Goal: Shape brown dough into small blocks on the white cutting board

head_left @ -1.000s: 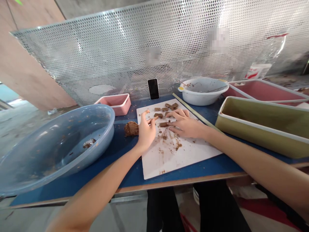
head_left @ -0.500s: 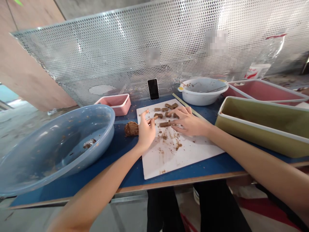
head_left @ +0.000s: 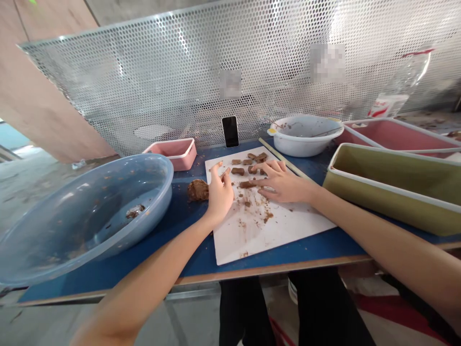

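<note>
Head view: compared with a second ago, the right hand (head_left: 283, 185) has slid back a bit, so more of the short clay pieces (head_left: 237, 171) by its fingertips show, and the left thumb has pulled in from where it poked out over the white board (head_left: 284, 226).

The brown clay roll (head_left: 246, 184) lies on the board between the two hands, just under the right fingertips, which seem to touch its right end. That hand's open, fingers spread, not clamped on anything. The left hand (head_left: 220, 198) is open too, thumb and index apart, left of the roll; can't tell what's in its palm.

The roll lies flat, long axis roughly left to right. Big clay lump (head_left: 197, 190) sits just beside the left hand.
</note>
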{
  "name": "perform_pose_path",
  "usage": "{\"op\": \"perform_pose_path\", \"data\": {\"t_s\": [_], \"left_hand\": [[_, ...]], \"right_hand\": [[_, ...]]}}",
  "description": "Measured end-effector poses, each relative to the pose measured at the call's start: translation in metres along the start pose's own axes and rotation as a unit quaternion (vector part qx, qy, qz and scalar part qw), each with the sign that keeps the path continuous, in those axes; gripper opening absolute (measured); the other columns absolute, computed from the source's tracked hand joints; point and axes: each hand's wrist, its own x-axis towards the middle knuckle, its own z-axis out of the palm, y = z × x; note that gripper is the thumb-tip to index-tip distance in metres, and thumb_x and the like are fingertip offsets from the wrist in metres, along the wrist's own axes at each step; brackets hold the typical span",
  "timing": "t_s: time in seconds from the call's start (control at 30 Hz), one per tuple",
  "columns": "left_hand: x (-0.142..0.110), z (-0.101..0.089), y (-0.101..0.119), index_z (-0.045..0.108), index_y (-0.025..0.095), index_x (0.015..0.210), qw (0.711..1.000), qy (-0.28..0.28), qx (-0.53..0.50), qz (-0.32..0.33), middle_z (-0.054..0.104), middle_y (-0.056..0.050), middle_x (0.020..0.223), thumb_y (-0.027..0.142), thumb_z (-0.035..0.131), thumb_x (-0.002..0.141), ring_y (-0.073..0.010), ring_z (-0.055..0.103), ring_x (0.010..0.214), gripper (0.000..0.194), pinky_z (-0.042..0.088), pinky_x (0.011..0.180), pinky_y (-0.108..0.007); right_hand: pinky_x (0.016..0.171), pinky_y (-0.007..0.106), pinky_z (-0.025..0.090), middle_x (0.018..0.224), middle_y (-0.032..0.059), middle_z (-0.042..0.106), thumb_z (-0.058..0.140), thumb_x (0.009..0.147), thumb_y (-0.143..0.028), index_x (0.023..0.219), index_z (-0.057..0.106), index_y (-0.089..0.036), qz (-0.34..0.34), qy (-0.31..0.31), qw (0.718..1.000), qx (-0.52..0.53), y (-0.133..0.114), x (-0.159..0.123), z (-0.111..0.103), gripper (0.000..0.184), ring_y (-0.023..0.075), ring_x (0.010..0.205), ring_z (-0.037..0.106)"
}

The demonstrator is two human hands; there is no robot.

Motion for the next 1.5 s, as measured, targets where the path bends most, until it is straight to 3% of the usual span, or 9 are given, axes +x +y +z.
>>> {"op": "perform_pose_path", "data": {"t_s": [0.17, 0.3, 0.4, 0.57, 0.7, 0.93, 1.5], "left_hand": [[-0.002, 0.0, 0.009, 0.048, 0.031, 0.159, 0.998, -0.013, -0.03, -0.047, 0.074, -0.017, 0.158, 0.02, 0.053, 0.113, -0.0098, 0.065, 0.057, 0.047, 0.055, 0.059, -0.029], [-0.004, -0.002, 0.012, 0.047, 0.03, 0.157, 0.997, -0.026, -0.037, -0.057, 0.072, -0.017, 0.161, 0.017, 0.055, 0.11, -0.0044, 0.05, 0.045, 0.05, 0.05, 0.054, -0.029], [-0.004, -0.002, 0.013, 0.048, 0.028, 0.156, 0.997, -0.024, -0.037, -0.061, 0.072, -0.018, 0.161, 0.019, 0.057, 0.109, -0.0036, 0.049, 0.045, 0.049, 0.05, 0.054, -0.029], [-0.002, -0.001, 0.012, 0.048, 0.028, 0.158, 0.997, -0.024, -0.037, -0.063, 0.072, -0.018, 0.161, 0.017, 0.057, 0.108, -0.006, 0.055, 0.048, 0.053, 0.05, 0.054, -0.03], [-0.002, -0.001, 0.011, 0.049, 0.028, 0.157, 0.997, -0.023, -0.04, -0.066, 0.072, -0.018, 0.16, 0.015, 0.057, 0.106, -0.0057, 0.053, 0.048, 0.053, 0.051, 0.053, -0.03], [-0.003, -0.002, 0.01, 0.049, 0.027, 0.153, 0.997, -0.029, -0.04, -0.058, 0.072, -0.018, 0.161, 0.017, 0.057, 0.105, -0.0039, 0.048, 0.044, 0.049, 0.051, 0.052, -0.031], [-0.003, -0.001, 0.009, 0.046, 0.031, 0.16, 0.997, -0.036, -0.023, -0.064, 0.072, -0.016, 0.16, 0.023, 0.059, 0.109, -0.0076, 0.055, 0.05, 0.053, 0.046, 0.053, -0.03]], "right_hand": [[0.112, 0.065, 0.047, 0.164, 0.0117, 0.059, 0.054, 0.116, -0.042, 0.127, 0.089, -0.034, -0.004, -0.005, 1.0, 0.009, 0.006, -0.001, 0.002, 0.038, 0.0421, 0.147, 0.051], [0.111, 0.065, 0.047, 0.163, 0.0107, 0.06, 0.055, 0.116, -0.04, 0.13, 0.089, -0.036, -0.008, -0.003, 1.0, 0.016, 0.009, -0.002, 0.002, 0.037, 0.0419, 0.145, 0.052], [0.111, 0.065, 0.046, 0.164, 0.0104, 0.06, 0.056, 0.116, -0.04, 0.135, 0.087, -0.037, -0.005, -0.008, 1.0, 0.019, 0.009, -0.002, 0.001, 0.037, 0.0422, 0.146, 0.051], [0.109, 0.066, 0.045, 0.161, 0.0098, 0.062, 0.058, 0.115, -0.039, 0.119, 0.092, -0.037, -0.012, 0.015, 0.999, 0.041, 0.013, -0.002, -0.003, 0.034, 0.0435, 0.144, 0.051], [0.108, 0.065, 0.045, 0.16, 0.0127, 0.062, 0.058, 0.114, -0.038, 0.138, 0.086, -0.036, 0.007, 0.026, 0.999, 0.037, 0.015, -0.003, -0.003, 0.037, 0.0444, 0.143, 0.051], [0.11, 0.067, 0.047, 0.168, 0.0139, 0.055, 0.048, 0.119, -0.046, 0.151, 0.078, -0.035, -0.01, -0.015, 1.0, 0.024, 0.009, -0.002, 0.002, 0.046, 0.0432, 0.145, 0.051], [0.115, 0.07, 0.047, 0.172, 0.0125, 0.052, 0.047, 0.119, -0.048, 0.149, 0.08, -0.037, 0.002, -0.052, 0.998, 0.039, 0.007, 0.0, 0.0, 0.046, 0.0448, 0.149, 0.049]]}}
